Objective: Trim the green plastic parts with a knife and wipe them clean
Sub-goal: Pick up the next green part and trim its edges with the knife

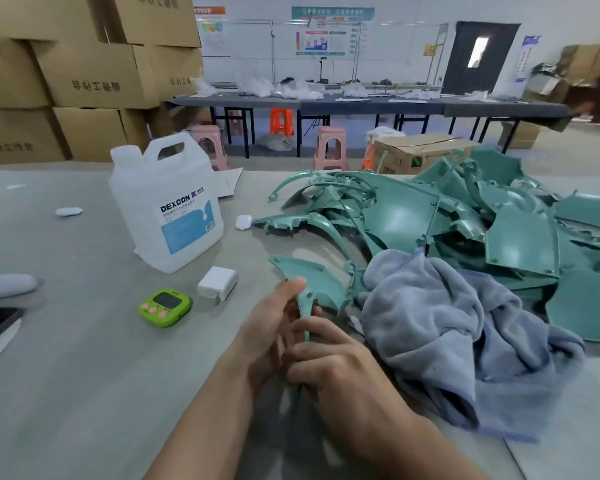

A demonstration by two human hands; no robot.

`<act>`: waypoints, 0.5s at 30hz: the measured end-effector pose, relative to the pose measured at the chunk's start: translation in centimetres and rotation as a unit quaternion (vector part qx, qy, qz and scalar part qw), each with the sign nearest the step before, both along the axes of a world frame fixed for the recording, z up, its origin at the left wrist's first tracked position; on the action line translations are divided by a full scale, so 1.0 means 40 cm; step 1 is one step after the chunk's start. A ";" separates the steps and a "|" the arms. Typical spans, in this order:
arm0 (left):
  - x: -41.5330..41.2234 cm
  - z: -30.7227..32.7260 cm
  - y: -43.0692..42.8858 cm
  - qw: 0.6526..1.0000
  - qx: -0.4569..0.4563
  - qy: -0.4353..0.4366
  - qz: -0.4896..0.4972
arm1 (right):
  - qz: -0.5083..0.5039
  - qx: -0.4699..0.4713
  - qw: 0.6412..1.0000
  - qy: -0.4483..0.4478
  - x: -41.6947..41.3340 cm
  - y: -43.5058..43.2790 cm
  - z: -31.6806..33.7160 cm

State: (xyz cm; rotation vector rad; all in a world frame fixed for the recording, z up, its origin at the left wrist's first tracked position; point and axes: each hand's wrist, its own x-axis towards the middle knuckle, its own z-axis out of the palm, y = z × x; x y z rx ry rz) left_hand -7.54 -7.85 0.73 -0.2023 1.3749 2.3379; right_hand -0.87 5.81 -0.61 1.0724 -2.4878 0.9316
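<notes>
A matte grey table (66, 375) fills the lower view, with a stack of brown corrugated cartons (84, 81) behind it at ten o'clock. From one to three o'clock sprawls a pile of green plastic parts (465, 230): glossy teal shells, some broad and fan-shaped, some thin, curved and ribbed with small pegs. A crumpled blue-grey terry towel (440, 327) lies at four o'clock, its far edge touching the pile. At ten o'clock stands a translucent white plastic jug (168, 206), squared, with a moulded handle and a blue-and-white DEXCON label. Just below centre is the curved green part (309, 282), a wing-like piece tapering to a narrow strip, held above the table between the jug and the towel. The left hand (274, 327) grasps it, thumb pressed flat on its upper face; the right hand (329, 362) has its fingers curled round the narrow strip lower down. At eight o'clock sit a white rectangular block (218, 284) and a rounded lime-green timer (165, 307) with pink buttons. A small white rounded case (244, 222) rests just beside the jug.
</notes>
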 end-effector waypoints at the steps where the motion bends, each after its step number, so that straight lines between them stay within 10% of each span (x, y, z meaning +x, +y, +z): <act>1: -0.005 0.001 0.004 0.999 -0.022 0.026 0.007 | 0.016 -0.012 0.999 -0.024 0.000 0.006 -0.001; 4: -0.017 0.001 0.006 0.994 -0.094 0.046 0.045 | 0.031 -0.084 0.994 -0.065 -0.001 0.019 0.006; 8: -0.028 -0.005 -0.006 0.996 -0.027 -0.010 0.083 | -0.190 -0.137 0.972 0.014 -0.024 0.083 0.024; 15: -0.032 -0.007 -0.012 0.997 -0.006 0.000 0.083 | -0.454 0.144 0.878 -0.048 -0.047 0.238 0.083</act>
